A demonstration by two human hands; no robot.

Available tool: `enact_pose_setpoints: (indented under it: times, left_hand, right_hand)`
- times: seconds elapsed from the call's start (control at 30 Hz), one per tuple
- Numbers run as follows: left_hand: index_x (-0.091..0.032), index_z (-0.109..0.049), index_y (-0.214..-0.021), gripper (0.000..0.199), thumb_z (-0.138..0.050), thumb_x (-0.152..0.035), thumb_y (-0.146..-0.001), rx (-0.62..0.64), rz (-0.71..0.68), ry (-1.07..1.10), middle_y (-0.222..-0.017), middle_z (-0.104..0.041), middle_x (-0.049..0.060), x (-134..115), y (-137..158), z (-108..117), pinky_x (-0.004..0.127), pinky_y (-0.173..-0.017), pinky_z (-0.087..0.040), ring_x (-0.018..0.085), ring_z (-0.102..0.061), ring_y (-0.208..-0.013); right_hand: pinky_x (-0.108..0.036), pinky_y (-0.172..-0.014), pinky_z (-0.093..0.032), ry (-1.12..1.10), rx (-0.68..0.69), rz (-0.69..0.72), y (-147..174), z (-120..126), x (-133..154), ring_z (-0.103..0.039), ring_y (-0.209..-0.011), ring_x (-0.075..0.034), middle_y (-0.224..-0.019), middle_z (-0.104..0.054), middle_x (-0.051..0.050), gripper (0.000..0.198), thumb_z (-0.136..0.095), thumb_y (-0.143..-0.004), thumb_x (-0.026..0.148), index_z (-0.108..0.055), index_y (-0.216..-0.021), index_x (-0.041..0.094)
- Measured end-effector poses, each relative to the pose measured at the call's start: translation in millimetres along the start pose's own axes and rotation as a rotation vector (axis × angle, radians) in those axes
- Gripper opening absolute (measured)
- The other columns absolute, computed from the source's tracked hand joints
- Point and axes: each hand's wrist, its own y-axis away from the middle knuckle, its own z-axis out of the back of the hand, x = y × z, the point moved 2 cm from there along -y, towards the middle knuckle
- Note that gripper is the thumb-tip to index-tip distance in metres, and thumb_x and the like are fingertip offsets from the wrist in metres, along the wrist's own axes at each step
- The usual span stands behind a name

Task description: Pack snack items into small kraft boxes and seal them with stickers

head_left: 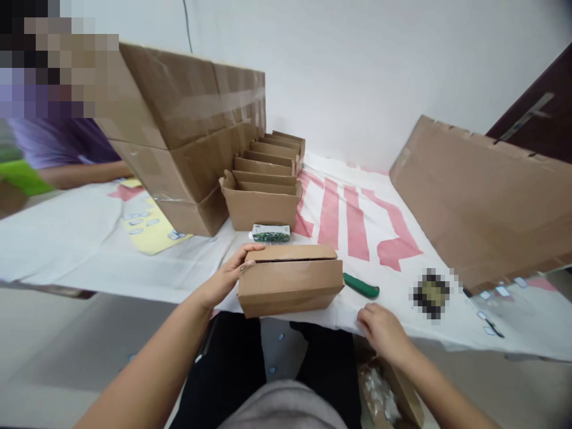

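A small closed cardboard box (290, 281) lies at the near edge of the white-covered table (80, 250). My left hand (226, 277) holds its left end, thumb on the top flap. My right hand (382, 330) rests at the table's near edge to the right of the box, fingers curled, holding nothing that I can see. A green-handled tool (361, 286) lies just right of the box. Behind the box lies a small white and green packet (270, 233).
A row of several open small cardboard boxes (263, 185) stands behind the packet. A large taped carton (187, 131) rises at the left, a flat cardboard sheet (482, 196) leans at the right. Another person's arm (80, 173) rests at the far left. Yellow paper (149, 229) lies nearby.
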Motion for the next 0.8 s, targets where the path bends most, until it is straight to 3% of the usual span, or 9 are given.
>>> enact_pose_setpoints:
  times: [0.07,0.17,0.27,0.33,0.47,0.6,0.7,0.8]
  left_hand:
    - [-0.025,-0.048,-0.123,0.051,-0.048,-0.057,-0.084,-0.006,0.003,-0.004,-0.134,-0.049,0.007,-0.4,1.6,0.3,0.036,-0.098,-0.039,0.029,-0.046,-0.119]
    - [-0.025,-0.048,-0.123,0.05,-0.05,-0.056,-0.083,0.002,0.012,0.002,-0.133,-0.05,0.007,-3.9,4.7,0.8,0.036,-0.098,-0.04,0.029,-0.047,-0.118]
    - [-0.026,-0.049,-0.122,0.05,-0.054,-0.053,-0.081,0.001,0.019,0.01,-0.133,-0.051,0.006,-7.0,6.4,0.9,0.035,-0.098,-0.04,0.029,-0.047,-0.118]
    - [-0.026,-0.05,-0.122,0.05,-0.056,-0.052,-0.08,-0.008,0.019,0.002,-0.132,-0.051,0.006,-6.9,6.1,0.9,0.035,-0.098,-0.04,0.029,-0.047,-0.119]
    - [-0.026,-0.048,-0.125,0.051,-0.052,-0.053,-0.082,-0.022,0.028,-0.039,-0.135,-0.05,0.008,-1.8,4.3,1.6,0.037,-0.098,-0.041,0.03,-0.048,-0.118]
    - [-0.027,-0.048,-0.126,0.052,-0.053,-0.052,-0.081,-0.029,0.033,-0.082,-0.139,-0.046,0.007,2.1,3.8,3.1,0.036,-0.096,-0.042,0.03,-0.048,-0.119]
    - [-0.027,-0.049,-0.125,0.055,-0.055,-0.054,-0.078,-0.058,0.027,-0.083,-0.139,-0.047,0.007,1.6,3.5,2.9,0.036,-0.096,-0.042,0.03,-0.05,-0.117]
    - [-0.025,-0.05,-0.123,0.055,-0.054,-0.055,-0.077,-0.086,0.034,-0.071,-0.137,-0.048,0.007,-1.7,3.1,0.3,0.034,-0.094,-0.043,0.03,-0.05,-0.117]
  right_hand:
    - [-0.032,-0.074,-0.044,0.102,-0.019,0.005,3.2,-11.6,3.4,-0.055,-0.082,-0.021,-0.081,-0.06,-0.007,0.023,-0.043,-0.076,0.003,-0.06,-0.078,0.018]
    - [-0.033,-0.079,-0.046,0.021,-0.008,0.033,7.4,-16.7,2.1,-0.054,-0.089,-0.022,-0.092,-0.059,-0.008,0.026,-0.047,-0.07,0.002,-0.06,-0.086,0.019]
    - [-0.039,-0.094,-0.044,-0.095,-0.05,0.113,12.9,-19.5,-3.6,-0.049,-0.113,-0.026,-0.123,-0.052,-0.012,0.048,-0.056,-0.068,0.008,-0.055,-0.115,0.019]
    - [-0.044,-0.097,-0.042,-0.088,-0.098,0.148,16.8,-25.1,-6.7,-0.046,-0.118,-0.027,-0.13,-0.049,-0.011,0.056,-0.054,-0.072,0.007,-0.049,-0.126,0.022]
    - [-0.042,-0.085,-0.049,-0.121,-0.212,0.136,27.5,-38.6,-10.2,-0.056,-0.097,-0.024,-0.107,-0.061,-0.009,0.035,-0.037,-0.087,0.008,-0.058,-0.111,0.024]
    - [-0.04,-0.079,-0.051,-0.262,-0.338,0.073,50.4,-54.4,-25.0,-0.059,-0.088,-0.024,-0.093,-0.061,-0.008,0.024,-0.039,-0.09,0.016,-0.06,-0.096,0.025]
    - [-0.042,-0.075,-0.053,-0.34,-0.398,-0.042,74.8,-83.9,-55.8,-0.062,-0.083,-0.025,-0.087,-0.063,-0.007,0.019,-0.041,-0.09,0.022,-0.06,-0.089,0.026]
    - [-0.048,-0.074,-0.054,-0.415,-0.469,-0.27,98.3,-129.6,-96.8,-0.065,-0.08,-0.029,-0.082,-0.066,-0.007,0.02,-0.044,-0.088,0.038,-0.06,-0.082,0.027]
